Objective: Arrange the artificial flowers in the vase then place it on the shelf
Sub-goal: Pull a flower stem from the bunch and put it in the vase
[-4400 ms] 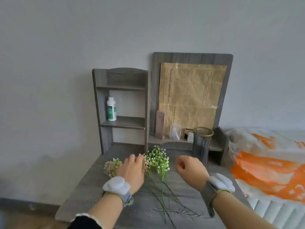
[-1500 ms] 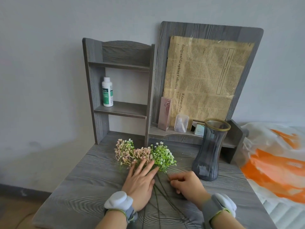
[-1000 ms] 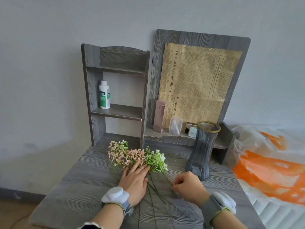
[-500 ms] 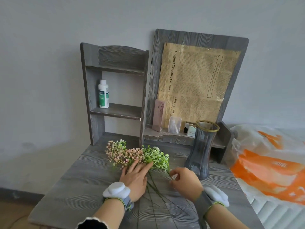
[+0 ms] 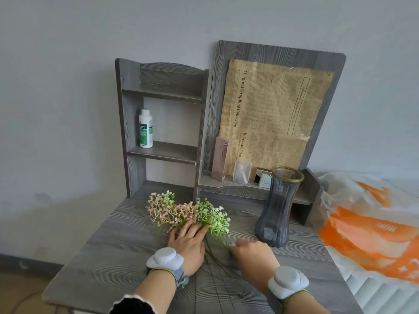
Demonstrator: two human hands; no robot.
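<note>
**Gathering the stems before the vase**

The left hand (image 5: 189,242) lies flat, fingers spread, pressing the artificial flowers (image 5: 188,211) just below their pink and green heads. The right hand (image 5: 251,253) is curled with fingertips on the thin dark stems (image 5: 215,264); whether it actually pinches one I cannot tell. To do this well, I would bunch the wiry stems parallel, then lift them near the heads so they don't splay. The sprays look light, springy plastic. The smoky ribbed glass vase (image 5: 277,211), waisted and gold-rimmed, stands empty and upright to the right on the grey wood-grain surface (image 5: 108,252), in front of the shelf (image 5: 163,150).
</note>
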